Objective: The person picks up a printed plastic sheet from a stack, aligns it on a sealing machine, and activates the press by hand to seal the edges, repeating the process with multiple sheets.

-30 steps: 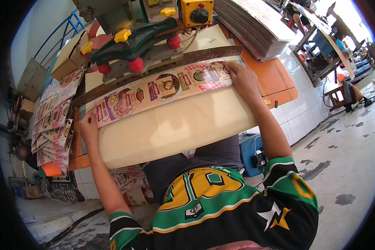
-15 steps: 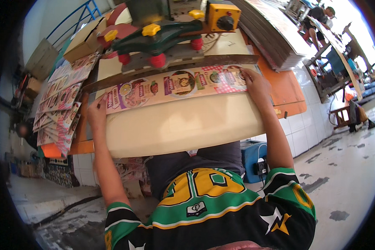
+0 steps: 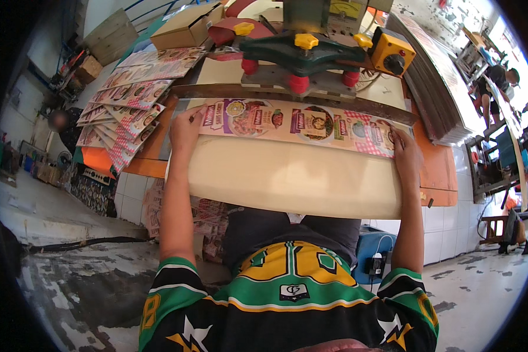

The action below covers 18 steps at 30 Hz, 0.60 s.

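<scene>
Between my hands lies a long printed strip (image 3: 287, 124) with food pictures, a pink check pattern and purple labels. It rests on a work surface, just in front of a long dark metal bar (image 3: 240, 91). My left hand (image 3: 185, 128) is closed at the strip's left end, and my right hand (image 3: 406, 151) grips its right end with bent fingers. A plain cream panel (image 3: 293, 176) spreads from the strip toward my body, its near edge looking bowed. Above the bar stands a dark green machine head (image 3: 311, 53) with yellow knobs and red feet.
Fanned stacks of printed sheets (image 3: 126, 108) lie at the left, near an open cardboard box (image 3: 185, 26). A yellow control box (image 3: 391, 53) with a black knob stands right of the machine. Beyond it are tall stacked boards (image 3: 431, 82). Another person (image 3: 493, 88) works at far right.
The view has swung, so the scene sits farther right and looks tilted differently. Both hands keep to the strip's ends, and the strip stays along the bar.
</scene>
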{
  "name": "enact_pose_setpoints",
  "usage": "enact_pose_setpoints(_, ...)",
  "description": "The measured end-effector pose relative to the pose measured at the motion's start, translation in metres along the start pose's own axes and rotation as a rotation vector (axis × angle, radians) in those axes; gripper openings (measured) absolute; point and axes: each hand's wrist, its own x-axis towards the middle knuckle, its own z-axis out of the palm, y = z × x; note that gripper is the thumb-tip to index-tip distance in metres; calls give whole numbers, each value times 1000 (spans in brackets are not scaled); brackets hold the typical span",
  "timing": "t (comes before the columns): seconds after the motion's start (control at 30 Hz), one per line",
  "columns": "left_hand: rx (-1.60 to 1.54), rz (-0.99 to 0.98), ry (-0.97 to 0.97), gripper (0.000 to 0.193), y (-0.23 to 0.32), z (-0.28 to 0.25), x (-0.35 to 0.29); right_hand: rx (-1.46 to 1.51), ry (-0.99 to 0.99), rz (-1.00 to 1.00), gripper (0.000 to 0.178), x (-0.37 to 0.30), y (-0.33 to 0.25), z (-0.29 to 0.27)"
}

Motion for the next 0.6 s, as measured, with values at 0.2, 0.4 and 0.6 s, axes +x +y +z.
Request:
enact_pose_setpoints(0.2,-34,10,6,32,-1,-2,-3,-32,-12,16,30,1,-2,0)
enact_pose_setpoints(0.4,-26,22,-15,34,-5,5,5,-8,5,7,30,-2,0,-5)
enact_pose_setpoints(0.6,-70,63,-71,38,-15,3,2,-45,-7,40,34,5,4,7)
